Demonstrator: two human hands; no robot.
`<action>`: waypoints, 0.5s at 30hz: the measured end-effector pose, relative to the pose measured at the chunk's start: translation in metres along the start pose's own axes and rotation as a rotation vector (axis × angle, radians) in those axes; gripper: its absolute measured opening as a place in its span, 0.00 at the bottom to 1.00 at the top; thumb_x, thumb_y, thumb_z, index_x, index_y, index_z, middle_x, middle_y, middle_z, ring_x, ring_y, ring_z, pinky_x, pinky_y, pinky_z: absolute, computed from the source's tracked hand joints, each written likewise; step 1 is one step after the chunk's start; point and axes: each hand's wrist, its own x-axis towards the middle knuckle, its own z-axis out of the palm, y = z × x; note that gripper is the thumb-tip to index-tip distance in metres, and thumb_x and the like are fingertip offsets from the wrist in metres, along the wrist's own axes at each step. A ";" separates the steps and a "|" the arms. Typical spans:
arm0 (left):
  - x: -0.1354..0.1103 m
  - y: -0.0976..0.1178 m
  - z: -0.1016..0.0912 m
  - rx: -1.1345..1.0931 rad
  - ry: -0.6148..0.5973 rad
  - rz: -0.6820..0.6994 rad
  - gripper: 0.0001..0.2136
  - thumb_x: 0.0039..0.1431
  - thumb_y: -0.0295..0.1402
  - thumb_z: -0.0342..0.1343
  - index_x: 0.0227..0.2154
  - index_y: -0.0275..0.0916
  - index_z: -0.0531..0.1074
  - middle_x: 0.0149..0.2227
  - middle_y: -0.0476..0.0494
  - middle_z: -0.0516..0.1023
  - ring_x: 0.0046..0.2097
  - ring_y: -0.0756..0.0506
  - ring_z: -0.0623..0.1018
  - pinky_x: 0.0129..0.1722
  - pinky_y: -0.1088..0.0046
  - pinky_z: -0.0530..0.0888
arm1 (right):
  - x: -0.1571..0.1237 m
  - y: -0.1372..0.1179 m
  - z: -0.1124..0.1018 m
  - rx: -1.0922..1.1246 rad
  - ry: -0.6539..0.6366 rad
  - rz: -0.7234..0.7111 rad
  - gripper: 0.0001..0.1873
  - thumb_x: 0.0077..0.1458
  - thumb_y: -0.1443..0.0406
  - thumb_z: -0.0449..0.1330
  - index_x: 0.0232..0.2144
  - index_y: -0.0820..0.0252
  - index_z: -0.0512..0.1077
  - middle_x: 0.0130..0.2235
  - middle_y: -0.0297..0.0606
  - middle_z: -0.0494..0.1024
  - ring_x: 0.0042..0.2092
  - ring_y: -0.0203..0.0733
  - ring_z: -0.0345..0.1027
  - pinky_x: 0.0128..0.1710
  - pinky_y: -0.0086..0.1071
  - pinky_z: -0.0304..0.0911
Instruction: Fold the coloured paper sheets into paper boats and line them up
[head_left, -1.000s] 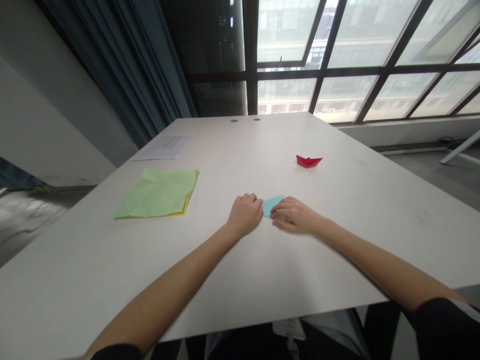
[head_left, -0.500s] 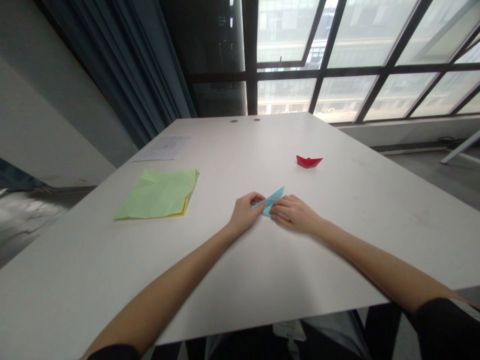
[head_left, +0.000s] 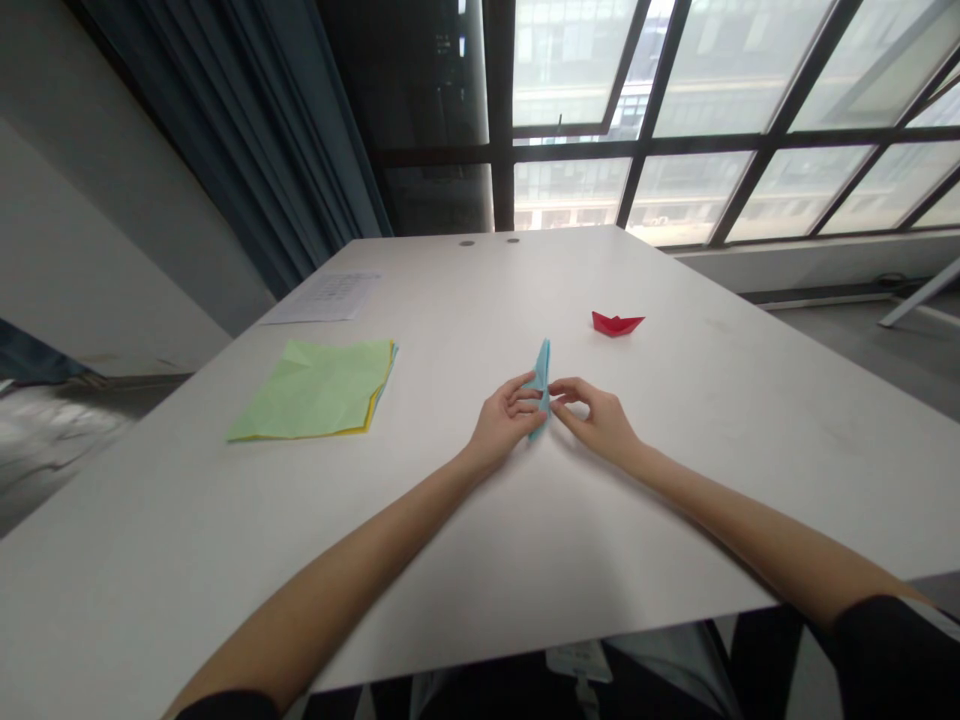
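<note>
White surface (head_left: pixel 465 535). Green paper (head_left: pixel 319 390), left. Printed sheet (head_left: pixel 322 298), far left; text too small to read. Left hand (head_left: pixel 517 408), gripping blue paper (head_left: pixel 544 358); right hand (head_left: pixel 585 408), fingertips at its right side, pinch uncertain. Blue paper: folded, upright, centre, between hands; best kept edge-aligned and creased firmly. Red boat (head_left: pixel 617 325), right, farther off; unmarked. Badge (head_left: pixel 579 661), near edge; lettering illegible.

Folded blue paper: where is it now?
In the head view, the folded blue paper is right of centre, in the left hand, beside the right hand, nearer than the red paper boat.
</note>
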 end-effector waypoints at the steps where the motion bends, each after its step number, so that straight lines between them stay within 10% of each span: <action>1: 0.000 0.000 0.000 0.007 0.002 -0.011 0.26 0.38 0.28 0.64 0.45 0.35 0.66 0.37 0.45 0.73 0.33 0.52 0.75 0.36 0.74 0.71 | 0.000 -0.001 0.000 0.019 0.001 0.008 0.10 0.54 0.63 0.54 0.40 0.57 0.66 0.38 0.37 0.76 0.36 0.39 0.72 0.26 0.27 0.65; 15: -0.001 0.000 0.004 0.023 0.109 -0.036 0.18 0.41 0.37 0.63 0.35 0.34 0.68 0.35 0.45 0.72 0.30 0.51 0.74 0.32 0.72 0.73 | -0.001 -0.004 0.001 0.011 -0.009 -0.069 0.13 0.51 0.61 0.58 0.39 0.59 0.67 0.37 0.38 0.76 0.37 0.40 0.72 0.39 0.33 0.66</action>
